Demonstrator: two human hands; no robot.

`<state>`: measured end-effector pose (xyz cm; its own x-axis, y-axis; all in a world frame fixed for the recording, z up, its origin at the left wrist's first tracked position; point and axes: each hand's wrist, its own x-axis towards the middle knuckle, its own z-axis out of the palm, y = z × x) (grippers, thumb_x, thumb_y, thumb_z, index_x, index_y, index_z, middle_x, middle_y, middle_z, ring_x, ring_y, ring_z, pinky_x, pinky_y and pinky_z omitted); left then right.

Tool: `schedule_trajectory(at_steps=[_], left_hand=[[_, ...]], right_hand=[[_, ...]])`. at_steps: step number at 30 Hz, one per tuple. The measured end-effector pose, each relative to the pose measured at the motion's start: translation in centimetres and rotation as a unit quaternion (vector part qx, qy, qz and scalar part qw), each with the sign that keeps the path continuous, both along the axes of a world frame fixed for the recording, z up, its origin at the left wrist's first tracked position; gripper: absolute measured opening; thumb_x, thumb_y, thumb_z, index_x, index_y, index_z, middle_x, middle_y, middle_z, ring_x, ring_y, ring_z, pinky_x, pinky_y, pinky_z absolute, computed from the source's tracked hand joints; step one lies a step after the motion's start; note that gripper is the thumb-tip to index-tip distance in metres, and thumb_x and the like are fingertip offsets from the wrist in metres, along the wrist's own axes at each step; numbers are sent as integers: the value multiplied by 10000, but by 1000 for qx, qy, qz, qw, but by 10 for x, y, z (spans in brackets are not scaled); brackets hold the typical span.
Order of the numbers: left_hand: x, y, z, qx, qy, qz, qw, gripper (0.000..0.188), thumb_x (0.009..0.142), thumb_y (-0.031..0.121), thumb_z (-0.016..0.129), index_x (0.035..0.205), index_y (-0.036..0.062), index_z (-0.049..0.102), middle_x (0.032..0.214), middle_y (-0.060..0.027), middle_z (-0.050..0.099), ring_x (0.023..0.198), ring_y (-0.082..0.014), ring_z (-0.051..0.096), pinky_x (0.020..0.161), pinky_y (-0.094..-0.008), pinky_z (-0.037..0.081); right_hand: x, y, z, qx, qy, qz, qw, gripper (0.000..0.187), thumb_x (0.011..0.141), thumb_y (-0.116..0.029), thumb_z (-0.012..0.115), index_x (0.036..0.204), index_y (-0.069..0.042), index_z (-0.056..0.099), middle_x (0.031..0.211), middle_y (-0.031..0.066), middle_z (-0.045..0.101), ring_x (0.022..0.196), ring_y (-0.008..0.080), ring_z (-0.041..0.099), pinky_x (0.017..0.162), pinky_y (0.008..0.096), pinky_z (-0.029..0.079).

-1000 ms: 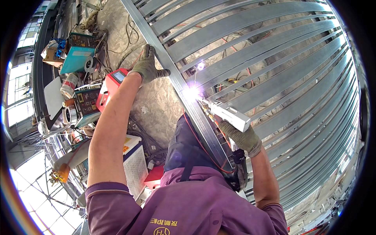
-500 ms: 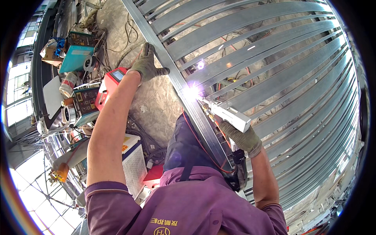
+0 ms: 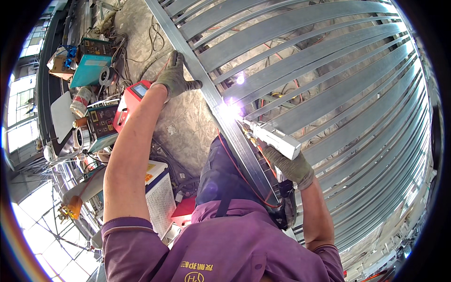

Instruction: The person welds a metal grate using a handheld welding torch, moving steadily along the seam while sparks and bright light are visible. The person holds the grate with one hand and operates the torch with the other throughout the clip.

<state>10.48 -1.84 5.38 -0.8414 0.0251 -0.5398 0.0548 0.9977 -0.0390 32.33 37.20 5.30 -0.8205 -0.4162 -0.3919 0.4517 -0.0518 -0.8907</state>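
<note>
My right hand (image 3: 292, 168), in a grey-green work glove, is closed round the grip of a silver welding gun (image 3: 277, 140). The gun's nozzle points up and left at a bright violet-white weld spot (image 3: 230, 111), whose glare hides the joint itself. That spot sits where a slat (image 3: 277, 82) meets the long side rail (image 3: 205, 81) of a galvanized steel frame. Farther up the rail lies my left hand (image 3: 175, 79), gloved alike, with fingers stretched along the rail's outer edge and thumb spread toward the weld. It holds nothing.
Red machine (image 3: 131, 101) with a small screen stands left of the rail, beside teal welding units (image 3: 92, 68). A white perforated cabinet (image 3: 160, 199) is near my left elbow. An orange-red hose (image 3: 231, 155) runs by my leg; cables (image 3: 155, 37) lie on the concrete floor.
Hardly anything differs. The weld light still burns at about the same place, and both hands keep their positions.
</note>
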Motion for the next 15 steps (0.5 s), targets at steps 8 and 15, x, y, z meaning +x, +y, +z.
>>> schedule_trajectory(at_steps=[8, 15], left_hand=[[-1, 3, 3, -2, -10, 9, 1000, 1472, 737, 690, 841, 1648, -67, -33, 1747, -257, -59, 1607, -386, 185, 1300, -410, 249], [-1, 8, 8, -11, -21, 6, 1000, 1462, 752, 650, 859, 1646, -69, -47, 1747, -255, -74, 1617, -374, 147, 1307, -401, 225]], right_hand=[[7, -3, -6, -8, -1, -27, 1000, 448, 966, -137, 786, 1378, -19, 655, 1239, 78, 747, 1113, 132, 698, 918, 296, 578], [16, -3, 18, 33, -89, -32, 995, 477, 970, -169, 795, 1397, -18, 645, 1226, 73, 748, 1076, 111, 683, 905, 292, 564]])
